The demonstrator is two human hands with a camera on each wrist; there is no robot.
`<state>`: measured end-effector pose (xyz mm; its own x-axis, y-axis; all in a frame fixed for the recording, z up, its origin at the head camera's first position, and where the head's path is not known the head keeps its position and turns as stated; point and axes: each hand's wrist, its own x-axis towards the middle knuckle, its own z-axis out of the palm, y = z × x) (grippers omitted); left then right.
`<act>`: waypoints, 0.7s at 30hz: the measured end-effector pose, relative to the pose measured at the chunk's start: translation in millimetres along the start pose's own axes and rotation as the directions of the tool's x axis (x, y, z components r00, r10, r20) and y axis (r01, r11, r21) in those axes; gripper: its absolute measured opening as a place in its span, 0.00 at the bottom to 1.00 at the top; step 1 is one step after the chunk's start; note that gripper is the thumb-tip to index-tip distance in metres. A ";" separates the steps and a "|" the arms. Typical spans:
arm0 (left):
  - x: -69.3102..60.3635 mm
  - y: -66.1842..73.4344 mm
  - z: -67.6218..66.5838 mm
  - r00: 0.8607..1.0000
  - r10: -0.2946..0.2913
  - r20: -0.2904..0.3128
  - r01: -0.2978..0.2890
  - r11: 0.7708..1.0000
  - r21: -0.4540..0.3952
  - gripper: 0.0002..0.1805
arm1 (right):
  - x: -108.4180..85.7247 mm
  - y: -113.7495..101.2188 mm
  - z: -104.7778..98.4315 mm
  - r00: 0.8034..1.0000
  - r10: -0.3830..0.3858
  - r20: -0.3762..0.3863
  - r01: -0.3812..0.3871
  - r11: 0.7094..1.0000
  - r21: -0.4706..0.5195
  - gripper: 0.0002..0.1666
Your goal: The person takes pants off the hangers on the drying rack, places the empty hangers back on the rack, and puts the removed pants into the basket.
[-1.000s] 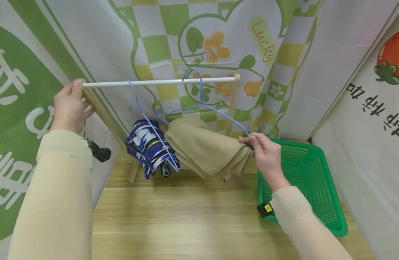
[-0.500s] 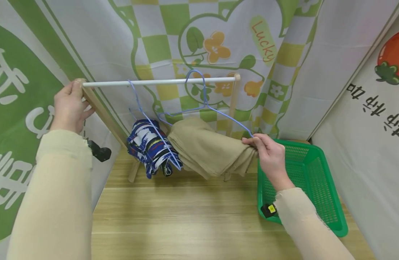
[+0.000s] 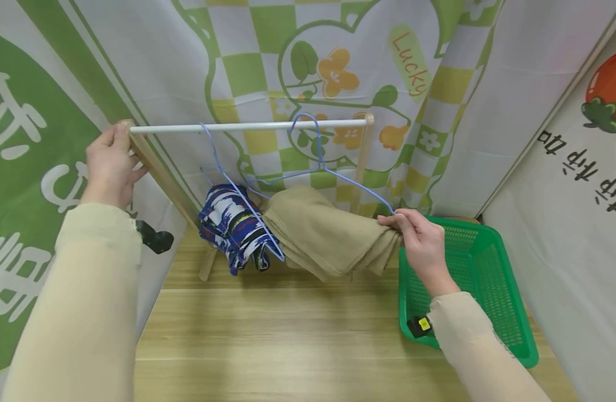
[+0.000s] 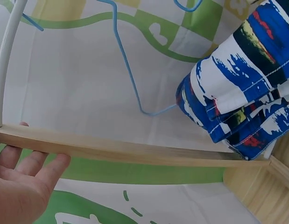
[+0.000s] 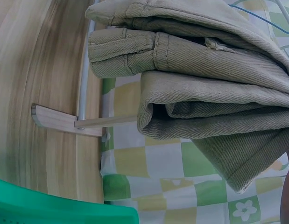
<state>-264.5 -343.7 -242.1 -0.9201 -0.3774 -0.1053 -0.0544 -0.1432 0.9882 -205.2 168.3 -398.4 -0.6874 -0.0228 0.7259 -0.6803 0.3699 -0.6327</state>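
Note:
My left hand [image 3: 109, 164] holds the top of the left wooden post of a small clothes rack [image 3: 248, 127] with a white rail. In the left wrist view, its fingers [image 4: 34, 165] lie against that post. My right hand [image 3: 422, 240] pinches the right corner of a blue wire hanger [image 3: 357, 183], whose hook is over the rail. Folded khaki trousers [image 3: 328, 229] are draped over this hanger; the right wrist view shows their layered folds [image 5: 205, 93] close up. To the left, a patterned blue and white garment [image 3: 232, 223] hangs on another blue hanger [image 3: 219, 159].
A green plastic basket [image 3: 506, 279] stands on the wooden tabletop [image 3: 268, 335] to the right, beneath my right forearm. A checked curtain [image 3: 242, 72] hangs close behind the rack. Printed fabric walls flank both sides.
My right hand has moved slightly right and down, with the hanger and trousers following. The hook has slid right along the rail and sits lower. My left hand stays on the post.

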 end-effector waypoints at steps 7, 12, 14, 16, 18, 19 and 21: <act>-5.2 -7.1 -0.3 0.999 0.040 0.024 -0.041 0.999 0.025 0.30 | -0.6 1.0 -5.3 1.000 0.019 0.004 -0.019 1.000 0.003 0.10; -6.8 -15.5 -0.3 0.998 0.058 0.019 -0.059 0.996 0.060 0.33 | -1.7 2.5 -8.8 1.000 0.023 0.007 -0.023 1.000 -0.018 0.10; -7.6 -18.4 0.4 0.997 0.074 0.015 -0.075 0.993 0.086 0.33 | -2.0 2.7 -10.0 1.000 0.022 0.008 -0.022 1.000 -0.016 0.10; -9.1 -20.8 1.7 0.995 0.101 0.015 -0.102 0.988 0.116 0.32 | -2.2 3.3 -11.2 1.000 0.020 0.008 -0.020 1.000 -0.017 0.10; -11.6 -22.7 4.0 0.992 0.129 0.014 -0.130 0.981 0.146 0.31 | -2.5 3.8 -12.7 1.000 0.017 0.003 -0.017 1.000 -0.018 0.11; -13.6 -23.5 4.9 0.989 0.146 0.008 -0.145 0.976 0.162 0.31 | -2.4 4.3 -12.9 1.000 0.016 0.001 -0.016 1.000 -0.015 0.11; -18.7 -24.9 7.2 0.983 0.185 -0.002 -0.180 0.962 0.204 0.30 | -2.4 4.9 -13.6 1.000 0.013 -0.003 -0.013 1.000 -0.012 0.11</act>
<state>-248.8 -326.5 -264.0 -0.9137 -0.3988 0.0787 0.0346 0.1166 0.9926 -203.5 182.8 -399.6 -0.6954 -0.0148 0.7185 -0.6683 0.3809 -0.6389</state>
